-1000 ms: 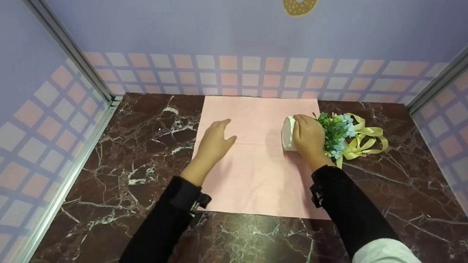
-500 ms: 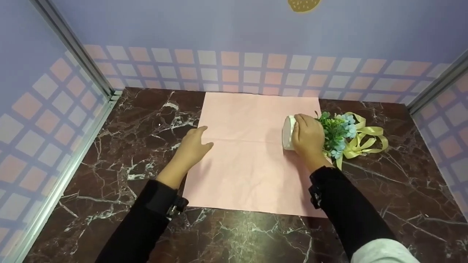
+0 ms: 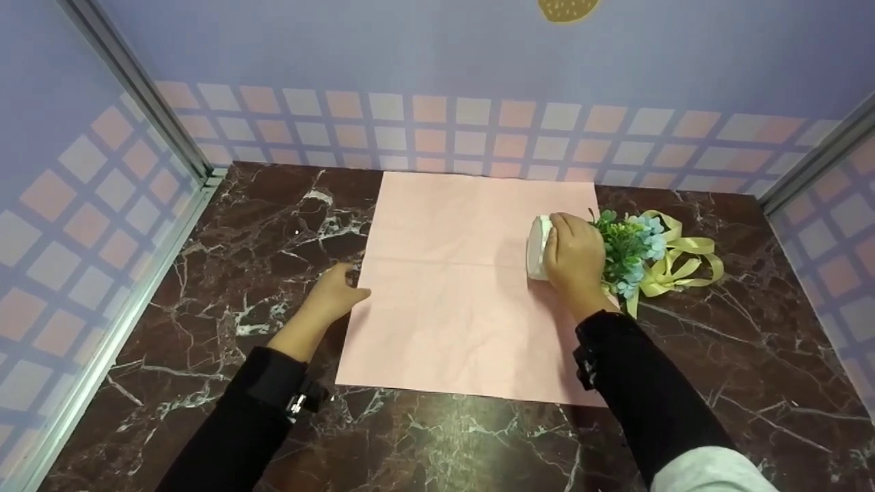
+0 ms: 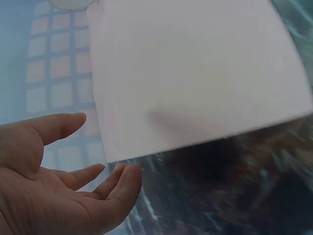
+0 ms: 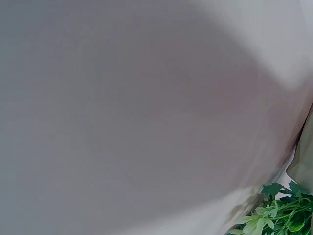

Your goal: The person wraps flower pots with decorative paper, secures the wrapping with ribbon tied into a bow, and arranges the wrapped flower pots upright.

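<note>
A sheet of pink paper (image 3: 444,321) lies flat on the dark marbled tabletop. On its right part a white pot (image 3: 537,249) lies on its side, base facing left. My right hand (image 3: 575,256) grips the pot from above. Green leaves and blue flowers (image 3: 625,253) stick out of the pot past the paper's right edge, with a yellow ribbon (image 3: 690,266) trailing right. My left hand (image 3: 331,297) is at the paper's left edge, thumb and fingers spread apart. In the left wrist view nothing is between its fingers (image 4: 128,183). The right wrist view shows mostly shaded paper and some leaves (image 5: 283,215).
A wall with pink and white squares (image 3: 431,140) stands right behind the paper. Side panels with metal strips (image 3: 123,342) bound the tabletop (image 3: 225,273) on the left and right.
My left hand has moved left and toward me, from above the paper to its left edge. My right hand stays on the pot. The head view has tilted slightly.
</note>
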A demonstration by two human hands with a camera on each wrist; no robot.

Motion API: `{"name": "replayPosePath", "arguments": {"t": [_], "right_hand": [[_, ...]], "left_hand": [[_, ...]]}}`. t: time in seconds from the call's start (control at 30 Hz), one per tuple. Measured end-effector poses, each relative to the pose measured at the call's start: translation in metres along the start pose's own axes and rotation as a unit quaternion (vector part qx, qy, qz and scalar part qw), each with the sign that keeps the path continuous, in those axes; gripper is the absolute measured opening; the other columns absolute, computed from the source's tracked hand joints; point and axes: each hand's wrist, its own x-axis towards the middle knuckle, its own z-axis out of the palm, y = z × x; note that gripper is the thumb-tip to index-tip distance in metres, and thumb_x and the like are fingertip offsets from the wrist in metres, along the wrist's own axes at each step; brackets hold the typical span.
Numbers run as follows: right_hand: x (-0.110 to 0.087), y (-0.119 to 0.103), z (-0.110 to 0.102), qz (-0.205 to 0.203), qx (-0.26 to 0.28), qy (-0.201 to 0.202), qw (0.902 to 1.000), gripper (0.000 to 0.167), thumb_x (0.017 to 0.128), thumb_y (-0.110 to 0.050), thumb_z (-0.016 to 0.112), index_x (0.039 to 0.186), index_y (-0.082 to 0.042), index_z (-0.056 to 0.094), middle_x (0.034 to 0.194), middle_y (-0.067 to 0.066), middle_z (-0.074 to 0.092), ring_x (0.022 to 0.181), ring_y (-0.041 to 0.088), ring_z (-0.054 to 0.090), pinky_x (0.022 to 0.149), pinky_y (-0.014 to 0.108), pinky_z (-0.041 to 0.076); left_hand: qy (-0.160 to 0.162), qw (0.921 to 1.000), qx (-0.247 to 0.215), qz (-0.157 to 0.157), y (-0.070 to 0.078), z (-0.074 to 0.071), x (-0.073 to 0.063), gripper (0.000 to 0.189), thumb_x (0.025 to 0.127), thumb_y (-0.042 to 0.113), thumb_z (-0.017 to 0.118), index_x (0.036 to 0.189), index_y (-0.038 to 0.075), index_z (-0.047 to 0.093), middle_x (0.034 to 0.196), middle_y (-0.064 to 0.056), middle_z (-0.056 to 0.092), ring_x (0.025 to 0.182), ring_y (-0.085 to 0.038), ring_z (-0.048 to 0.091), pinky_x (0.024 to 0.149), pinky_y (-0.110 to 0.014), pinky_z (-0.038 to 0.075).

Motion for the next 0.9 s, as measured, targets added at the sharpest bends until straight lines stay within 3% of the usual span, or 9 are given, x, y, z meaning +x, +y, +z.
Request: {"name": "replayPosePath", "arguments": {"t": [0.1,0.2,0.43,0.9], "right_hand": [[0.001,0.000,0.001,0.006,0.004,-0.003,1.0000,0.039,0.098,-0.017,0.038,0.114,0.005,0.066,0.112,0.022,0.064,0.105,0.040,0.059,0.093,0.053,0.044],[0.002,0.001,0.001,0.015,0.007,-0.008,0.9998,0.039,0.098,-0.017,0.039,0.114,0.004,0.067,0.112,0.021,0.065,0.106,0.039,0.059,0.094,0.052,0.044],[0.008,0.000,-0.002,0.051,0.012,-0.027,0.9983,0.037,0.097,-0.019,0.042,0.113,0.002,0.068,0.112,0.019,0.066,0.105,0.037,0.059,0.094,0.051,0.044],[0.019,0.004,-0.002,0.097,0.013,-0.077,0.9922,0.038,0.099,-0.020,0.041,0.113,0.001,0.070,0.111,0.017,0.068,0.103,0.035,0.061,0.092,0.049,0.046]], "left_hand": [[-0.002,0.9996,-0.012,-0.027,-0.011,0.000,0.000,0.067,0.093,0.015,0.060,0.145,-0.012,0.028,0.135,-0.033,0.045,0.123,-0.045,0.047,0.100,-0.050,0.043],[0.008,0.9990,-0.026,-0.035,-0.016,0.002,-0.001,0.062,0.093,0.013,0.059,0.143,-0.012,0.033,0.132,-0.031,0.049,0.119,-0.043,0.050,0.098,-0.048,0.044],[0.037,0.9976,-0.055,-0.016,-0.017,0.009,-0.004,0.057,0.092,0.008,0.059,0.141,-0.012,0.038,0.126,-0.031,0.052,0.116,-0.043,0.051,0.097,-0.047,0.045],[0.051,0.9942,-0.095,0.002,-0.022,0.016,-0.005,0.054,0.090,0.003,0.059,0.140,-0.008,0.042,0.125,-0.031,0.051,0.116,-0.042,0.050,0.094,-0.048,0.046]]}}
